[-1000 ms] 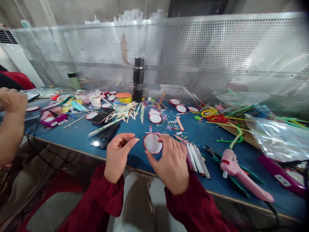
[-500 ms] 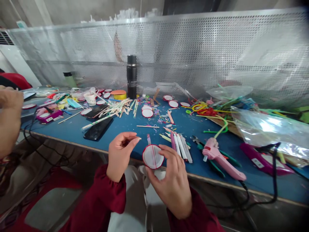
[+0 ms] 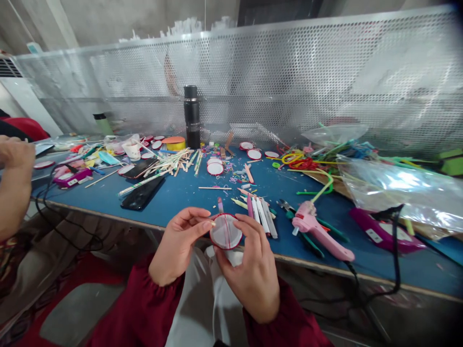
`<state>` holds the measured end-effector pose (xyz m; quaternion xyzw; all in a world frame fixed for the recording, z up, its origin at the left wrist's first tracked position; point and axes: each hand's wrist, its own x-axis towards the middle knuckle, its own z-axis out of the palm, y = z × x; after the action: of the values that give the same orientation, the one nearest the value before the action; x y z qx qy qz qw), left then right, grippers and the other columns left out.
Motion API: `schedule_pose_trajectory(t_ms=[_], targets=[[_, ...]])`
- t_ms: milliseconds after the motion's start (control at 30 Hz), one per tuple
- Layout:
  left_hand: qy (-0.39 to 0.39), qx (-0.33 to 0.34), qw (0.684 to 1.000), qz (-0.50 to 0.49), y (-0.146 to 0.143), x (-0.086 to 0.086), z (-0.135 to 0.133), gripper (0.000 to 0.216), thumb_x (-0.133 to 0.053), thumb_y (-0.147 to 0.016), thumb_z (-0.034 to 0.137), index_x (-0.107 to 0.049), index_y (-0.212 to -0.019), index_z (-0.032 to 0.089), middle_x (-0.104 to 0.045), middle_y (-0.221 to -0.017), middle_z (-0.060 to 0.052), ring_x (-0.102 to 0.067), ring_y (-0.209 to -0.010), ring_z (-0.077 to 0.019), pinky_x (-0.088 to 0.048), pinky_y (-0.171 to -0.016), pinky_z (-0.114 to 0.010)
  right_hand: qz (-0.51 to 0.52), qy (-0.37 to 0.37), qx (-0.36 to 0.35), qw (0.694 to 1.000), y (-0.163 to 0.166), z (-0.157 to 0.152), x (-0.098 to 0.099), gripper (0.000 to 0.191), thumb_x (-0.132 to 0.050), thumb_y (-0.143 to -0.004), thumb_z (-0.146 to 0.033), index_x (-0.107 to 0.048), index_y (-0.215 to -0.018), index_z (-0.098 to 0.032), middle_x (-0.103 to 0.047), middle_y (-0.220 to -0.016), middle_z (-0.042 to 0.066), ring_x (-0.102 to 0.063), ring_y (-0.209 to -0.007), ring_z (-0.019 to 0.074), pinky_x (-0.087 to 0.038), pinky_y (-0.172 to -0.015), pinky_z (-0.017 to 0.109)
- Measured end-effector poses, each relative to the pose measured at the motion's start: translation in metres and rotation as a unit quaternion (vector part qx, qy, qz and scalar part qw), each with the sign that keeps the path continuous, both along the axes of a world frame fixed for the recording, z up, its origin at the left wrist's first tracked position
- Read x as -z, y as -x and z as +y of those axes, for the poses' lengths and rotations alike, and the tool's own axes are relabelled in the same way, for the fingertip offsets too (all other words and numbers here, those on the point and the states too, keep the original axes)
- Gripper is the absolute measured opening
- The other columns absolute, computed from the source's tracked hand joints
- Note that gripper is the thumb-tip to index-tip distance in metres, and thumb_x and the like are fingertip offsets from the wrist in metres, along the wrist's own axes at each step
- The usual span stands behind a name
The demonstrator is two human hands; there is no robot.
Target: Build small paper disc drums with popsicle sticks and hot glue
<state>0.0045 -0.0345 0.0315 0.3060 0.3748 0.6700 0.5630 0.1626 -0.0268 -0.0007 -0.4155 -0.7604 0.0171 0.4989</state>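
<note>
Round white disc with a red rim and reddish lines across its face (image 3: 221, 237): up off the table, over the lap (image 3: 197, 294), just in front of the blue tabletop's (image 3: 181, 195) near edge. Right hand (image 3: 255, 272) grips it by the rim, thumb below, fingers above. Left hand (image 3: 177, 248) pinches what looks like a small pale bit (image 3: 212, 223) at the disc's left edge; contact with the disc unclear.

Hazards, as judged: a one-sided rim hold could let the disc tip if the left fingers press hard. A slack pinch could drop the bit into the lap.

Right of the hands, a pink glue gun (image 3: 321, 235) lies over teal-handled pliers (image 3: 311, 245), near grey-and-white capped markers (image 3: 263, 218). Its black cord (image 3: 352, 271) hangs past the edge; a snagged elbow could drag it off. Whether it is hot, cannot tell.
</note>
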Motion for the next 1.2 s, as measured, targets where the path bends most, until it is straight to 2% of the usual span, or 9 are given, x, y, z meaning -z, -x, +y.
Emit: schedule_pose_trajectory(t_ms=[233, 533, 733, 1000, 1200], targets=[[0.0, 0.001, 1.0, 0.019, -0.0027, 0.0019, 0.002, 0.027, -0.092, -0.062, 0.022, -0.075, -0.083, 0.016, -0.073, -0.075, 0.001, -0.065, -0.069, -0.0083, -0.053, -0.068, -0.018, 0.016, 0.046, -0.039, 0.998, -0.0027, -0.0033, -0.006, 0.055, -0.072, -0.079, -0.018, -0.048, -0.129, -0.022, -0.058, -0.126, 0.013, -0.058, -0.121, 0.0292, -0.054, -0.101, 0.048], [0.015, 0.006, 0.999, 0.033, -0.0046, -0.0009, 0.0023, 0.027, -0.093, -0.061, 0.023, -0.075, -0.08, 0.017, -0.073, -0.075, 0.001, -0.065, -0.071, -0.009, -0.054, -0.069, -0.019, 0.049, 0.103, -0.059, 0.992, -0.003, -0.0009, -0.0041, 0.058, -0.072, -0.078, -0.014, -0.048, -0.129, -0.023, -0.057, -0.125, 0.011, -0.054, -0.123, 0.0284, -0.05, -0.106, 0.05], [0.019, 0.022, 0.999, 0.023, -0.0054, -0.0016, 0.0007, 0.024, -0.091, -0.063, 0.02, -0.075, -0.081, 0.016, -0.074, -0.078, 0.0, -0.066, -0.07, -0.0084, -0.055, -0.069, -0.018, 0.063, 0.112, -0.075, 0.989, -0.0044, -0.003, -0.0066, 0.059, -0.071, -0.078, -0.013, -0.047, -0.131, -0.023, -0.057, -0.126, 0.011, -0.051, -0.124, 0.0281, -0.05, -0.106, 0.049], [0.024, 0.032, 0.999, 0.006, -0.008, -0.0002, -0.0012, 0.023, -0.091, -0.064, 0.019, -0.074, -0.081, 0.016, -0.074, -0.077, 0.0, -0.067, -0.068, -0.0094, -0.056, -0.067, -0.02, 0.091, 0.142, -0.076, 0.983, -0.005, -0.0067, -0.0078, 0.056, -0.069, -0.079, -0.015, -0.05, -0.131, -0.024, -0.058, -0.129, 0.011, -0.054, -0.123, 0.0289, -0.051, -0.104, 0.051], [0.029, 0.027, 0.999, 0.004, -0.0068, -0.0022, -0.0035, 0.025, -0.091, -0.064, 0.02, -0.074, -0.082, 0.016, -0.075, -0.076, 0.0, -0.067, -0.068, -0.0097, -0.056, -0.066, -0.019, 0.159, 0.242, -0.104, 0.952, -0.0057, -0.0094, -0.0027, 0.064, -0.071, -0.077, -0.019, -0.048, -0.136, -0.025, -0.057, -0.136, 0.011, -0.059, -0.123, 0.0286, -0.054, -0.102, 0.049]])
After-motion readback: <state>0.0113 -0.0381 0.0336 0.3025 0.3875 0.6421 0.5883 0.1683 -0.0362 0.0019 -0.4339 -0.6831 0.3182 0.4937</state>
